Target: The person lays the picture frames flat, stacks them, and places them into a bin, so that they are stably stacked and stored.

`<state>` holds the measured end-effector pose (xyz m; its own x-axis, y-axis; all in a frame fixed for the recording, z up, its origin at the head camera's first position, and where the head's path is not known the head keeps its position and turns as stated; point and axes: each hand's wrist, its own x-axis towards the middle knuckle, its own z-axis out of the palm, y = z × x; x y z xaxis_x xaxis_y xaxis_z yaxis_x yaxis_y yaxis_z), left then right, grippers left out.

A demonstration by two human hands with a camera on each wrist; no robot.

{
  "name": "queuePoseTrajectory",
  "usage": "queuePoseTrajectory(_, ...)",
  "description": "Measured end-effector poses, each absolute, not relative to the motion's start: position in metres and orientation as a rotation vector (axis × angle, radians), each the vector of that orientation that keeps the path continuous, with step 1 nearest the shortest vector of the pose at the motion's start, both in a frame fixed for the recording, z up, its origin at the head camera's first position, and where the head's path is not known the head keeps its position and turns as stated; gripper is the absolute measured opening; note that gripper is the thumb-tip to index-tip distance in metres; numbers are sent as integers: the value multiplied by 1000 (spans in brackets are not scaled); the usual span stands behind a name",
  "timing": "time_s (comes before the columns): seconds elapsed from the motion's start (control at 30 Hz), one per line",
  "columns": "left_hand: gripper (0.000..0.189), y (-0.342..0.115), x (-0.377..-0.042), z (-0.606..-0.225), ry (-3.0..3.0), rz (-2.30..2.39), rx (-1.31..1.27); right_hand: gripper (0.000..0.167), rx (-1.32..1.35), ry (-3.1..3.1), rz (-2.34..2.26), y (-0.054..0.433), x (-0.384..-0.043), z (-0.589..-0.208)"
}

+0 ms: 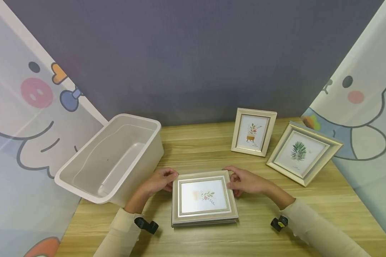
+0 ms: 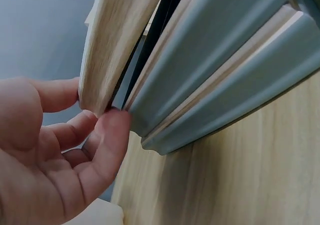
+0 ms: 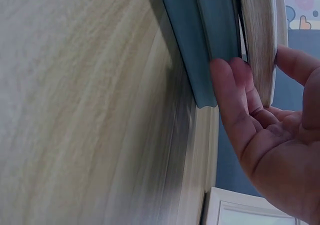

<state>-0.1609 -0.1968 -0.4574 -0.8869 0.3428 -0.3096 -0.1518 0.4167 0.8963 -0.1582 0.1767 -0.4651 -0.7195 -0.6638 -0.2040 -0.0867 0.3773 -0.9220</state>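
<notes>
A stack of picture frames lies flat in the middle of the table. On top is a cream frame with a flower print; its wood-grain side shows in the left wrist view. Beneath it are two grey-blue frames, and a thin dark gap shows under the top one. My left hand pinches the top frame near its far left corner, thumb above and fingertips at the lower edge. At the far right corner my right hand pinches the same frame, two fingertips against the side of the grey-blue frame below.
A large pale bin stands left of the stack, close to my left forearm. Two framed prints stand at the back right: a cream frame and a silvery-gold frame with a green leaf. A dark wall rises behind the table.
</notes>
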Motion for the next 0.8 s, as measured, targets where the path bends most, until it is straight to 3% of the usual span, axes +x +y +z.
queuePoseTrajectory(0.8,24,-192,-155,-452,2528,1303,207,67,-650,2125,-1303,173,-155,-469)
